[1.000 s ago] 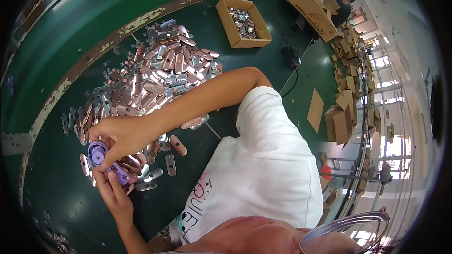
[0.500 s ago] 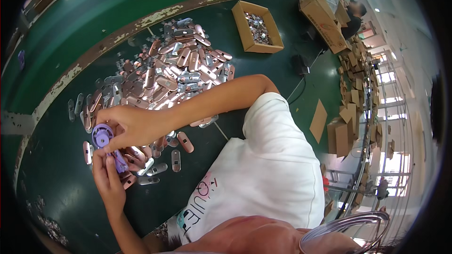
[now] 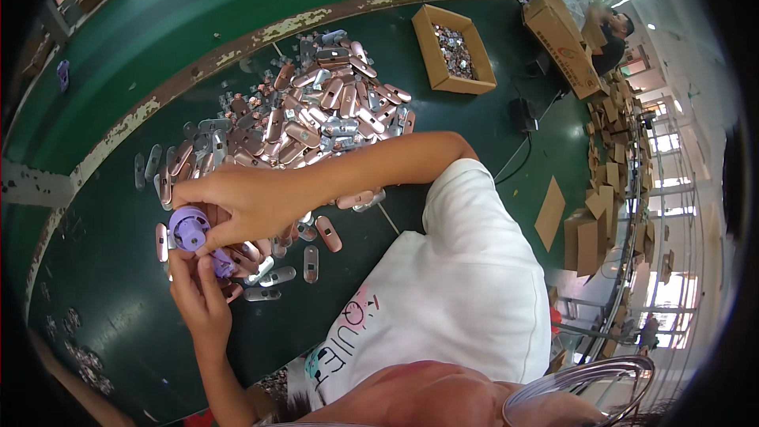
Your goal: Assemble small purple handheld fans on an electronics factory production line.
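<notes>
Both my hands are closed around a purple plastic part [image 3: 190, 231] with a round, ringed head and a narrower purple piece below it. My right hand [image 3: 241, 204] grips the head from above, thumb and fingers on its rim. From below, my left hand [image 3: 202, 292] pinches its lower side, and the fingertips partly hide the join. Beneath and beside them spreads a heap of glossy rose-pink oblong covers [image 3: 304, 133], each with a small dark square hole, mixed with clear and silvery pieces. One loose pink cover [image 3: 162, 242] lies just left of the purple part.
An open cardboard box [image 3: 436, 71] of small shiny parts stands at the back. Beyond it are a black adapter with a cable [image 3: 523, 115], a larger carton [image 3: 560, 43] and a person [image 3: 613, 39]. A green raised ledge [image 3: 261, 8] borders the table. A bare limb [image 3: 79, 391] shows at lower left.
The purple part has turned in my hands, its round head now facing differently. The whole view has shifted slightly, and a bare limb has come in at the lower left.
</notes>
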Available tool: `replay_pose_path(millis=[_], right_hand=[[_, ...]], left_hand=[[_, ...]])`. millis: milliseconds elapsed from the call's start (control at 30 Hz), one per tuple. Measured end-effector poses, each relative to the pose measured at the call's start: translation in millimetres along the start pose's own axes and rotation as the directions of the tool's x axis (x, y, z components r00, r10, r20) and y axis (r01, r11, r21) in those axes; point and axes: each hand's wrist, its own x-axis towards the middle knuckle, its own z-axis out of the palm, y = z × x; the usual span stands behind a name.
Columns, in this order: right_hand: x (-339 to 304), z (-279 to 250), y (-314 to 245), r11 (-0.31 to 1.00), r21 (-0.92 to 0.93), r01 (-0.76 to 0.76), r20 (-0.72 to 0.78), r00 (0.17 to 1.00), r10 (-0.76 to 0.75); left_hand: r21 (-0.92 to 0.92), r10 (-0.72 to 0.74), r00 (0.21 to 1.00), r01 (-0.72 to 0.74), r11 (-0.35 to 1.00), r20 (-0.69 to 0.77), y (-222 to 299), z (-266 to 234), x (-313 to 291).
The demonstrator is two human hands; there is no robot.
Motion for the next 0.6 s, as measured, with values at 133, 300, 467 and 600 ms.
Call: replay_pose_path(millis=[133, 300, 467, 600], right_hand=[[4, -2, 3, 0.998, -0.046, 0.05, 0.003, 0.999, -0.049], [4, -2, -2, 0.937, 0.288, -0.198, 0.132, 0.977, 0.166], [16, 9, 5, 0.808, 0.575, -0.128, 0.045, 0.991, 0.125], [5, -3, -12, 0.859, 0.429, -0.278, 0.042, 0.957, 0.289]], left_hand=[[-0.134, -0.112, 0.994, 0.11, 0.985, -0.007, 0, 1, -2], [0.053, 0.175, 0.984, -0.174, 0.983, -0.015, -12, -2, -1], [-0.345, -0.072, 0.994, 0.096, 0.934, 0.083, -9, -11, -14], [0.04, 0.113, 0.993, -0.115, 0.993, 0.042, -6, -7, -1]])
